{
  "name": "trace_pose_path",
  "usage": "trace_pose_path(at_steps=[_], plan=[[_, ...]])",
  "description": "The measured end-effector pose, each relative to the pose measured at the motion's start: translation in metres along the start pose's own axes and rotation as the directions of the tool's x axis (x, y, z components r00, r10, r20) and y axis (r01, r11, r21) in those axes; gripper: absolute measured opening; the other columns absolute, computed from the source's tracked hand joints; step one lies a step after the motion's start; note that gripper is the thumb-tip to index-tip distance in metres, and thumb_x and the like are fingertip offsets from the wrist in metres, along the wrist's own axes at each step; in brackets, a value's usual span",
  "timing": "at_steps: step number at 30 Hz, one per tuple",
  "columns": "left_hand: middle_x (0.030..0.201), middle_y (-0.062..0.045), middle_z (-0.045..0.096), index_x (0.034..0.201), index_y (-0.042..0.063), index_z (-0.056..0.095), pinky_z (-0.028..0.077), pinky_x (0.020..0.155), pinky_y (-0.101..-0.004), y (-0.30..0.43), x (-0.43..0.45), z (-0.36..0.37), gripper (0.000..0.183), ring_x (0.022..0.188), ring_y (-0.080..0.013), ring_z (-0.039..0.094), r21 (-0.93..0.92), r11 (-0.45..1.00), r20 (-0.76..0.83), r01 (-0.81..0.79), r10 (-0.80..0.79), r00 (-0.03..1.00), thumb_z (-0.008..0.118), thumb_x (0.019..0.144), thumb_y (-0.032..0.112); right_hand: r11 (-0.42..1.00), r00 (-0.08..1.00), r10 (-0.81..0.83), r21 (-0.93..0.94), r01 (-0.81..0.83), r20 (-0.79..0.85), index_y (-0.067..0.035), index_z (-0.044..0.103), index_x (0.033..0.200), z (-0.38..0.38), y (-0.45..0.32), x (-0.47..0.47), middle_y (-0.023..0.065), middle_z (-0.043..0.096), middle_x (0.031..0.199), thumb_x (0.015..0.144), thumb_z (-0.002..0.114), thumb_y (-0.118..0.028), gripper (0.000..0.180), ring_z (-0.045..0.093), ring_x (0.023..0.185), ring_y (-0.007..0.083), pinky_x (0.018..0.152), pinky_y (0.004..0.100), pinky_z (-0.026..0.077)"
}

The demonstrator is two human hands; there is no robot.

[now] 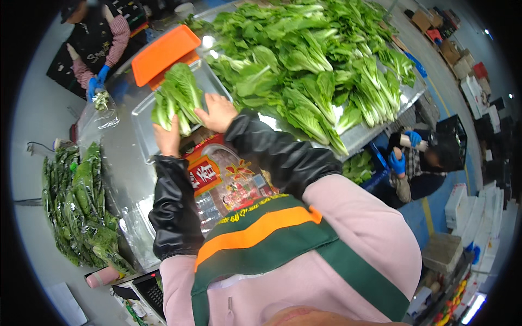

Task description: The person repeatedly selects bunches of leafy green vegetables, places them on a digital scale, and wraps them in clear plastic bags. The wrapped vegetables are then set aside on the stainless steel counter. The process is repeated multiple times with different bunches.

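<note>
A small bunch of romaine-type lettuce (pixel 181 87) is over a shallow metal tray (pixel 142 122), leaves pointing away from me. My left hand (pixel 168 137) grips its near left side, by the pale stem ends. From the right, my right hand (pixel 219 114) holds the same bunch, thumb against the leaves. Whether the lettuce rests on the tray or hangs just above it, I cannot tell. Behind it an orange plastic panel (pixel 166 55) leans at the tray's far edge. Below my hands lies a printed red plastic bag or sheet (pixel 228 171).
A large heap of loose leafy greens (pixel 293 61) covers the metal table (pixel 122 163) at right. Bagged greens (pixel 77 203) lie at its left edge. One gloved co-worker (pixel 96 49) handles a bagged vegetable at far left; another (pixel 412 159) is at right by a blue crate (pixel 377 163).
</note>
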State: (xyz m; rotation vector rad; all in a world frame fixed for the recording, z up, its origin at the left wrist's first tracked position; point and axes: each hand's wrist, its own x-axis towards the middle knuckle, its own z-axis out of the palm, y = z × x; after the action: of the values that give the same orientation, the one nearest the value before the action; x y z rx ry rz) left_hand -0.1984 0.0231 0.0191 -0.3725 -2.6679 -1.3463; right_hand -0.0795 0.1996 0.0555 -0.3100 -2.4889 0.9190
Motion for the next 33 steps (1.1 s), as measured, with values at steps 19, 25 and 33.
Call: trace_pose_path(at_steps=[19, 25, 33], plan=[[0.092, -0.014, 0.063, 0.107, 0.004, 0.064, 0.048, 0.071, -0.0388, 0.055, -0.18, -0.017, 0.027, 0.081, -0.0294, 0.062, -0.164, 0.981, 0.439, -0.103, 0.166, 0.883, 0.064, 0.08, 0.009, 0.653, 0.801, 0.597, 0.558, -0.512, 0.037, 0.003, 0.061, 0.11, -0.176, 0.142, -0.166, 0.0093, 0.068, 0.093, 0.086, 0.062, -0.013, 0.029, 0.064, 0.078, 0.0222, 0.071, 0.0336, 0.049], [0.075, -0.011, 0.064, 0.089, 0.004, 0.062, 0.049, 0.065, -0.039, 0.027, -0.208, -0.002, 0.023, 0.073, -0.0299, 0.064, 0.095, 0.988, 0.724, -0.122, 0.016, 0.69, 0.068, 0.081, 0.025, 0.42, 0.957, 0.272, 0.883, -0.209, 0.097, 0.004, 0.056, 0.115, -0.118, 0.04, -0.06, 0.0092, 0.065, 0.099, 0.092, 0.059, -0.014, 0.029, 0.063, 0.083, 0.0135, 0.073, 0.0263, 0.051], [0.083, -0.013, 0.066, 0.097, 0.005, 0.063, 0.05, 0.068, -0.0396, 0.007, -0.206, -0.018, 0.03, 0.078, -0.03, 0.065, -0.029, 0.999, 0.764, -0.023, 0.037, 0.645, 0.07, 0.077, 0.027, 0.817, 0.977, 0.074, 0.55, -0.174, 0.199, 0.006, 0.049, 0.127, -0.033, 0.016, -0.02, 0.0134, 0.061, 0.115, 0.089, 0.065, -0.019, 0.049, 0.065, 0.089, 0.0167, 0.065, 0.0255, 0.053]])
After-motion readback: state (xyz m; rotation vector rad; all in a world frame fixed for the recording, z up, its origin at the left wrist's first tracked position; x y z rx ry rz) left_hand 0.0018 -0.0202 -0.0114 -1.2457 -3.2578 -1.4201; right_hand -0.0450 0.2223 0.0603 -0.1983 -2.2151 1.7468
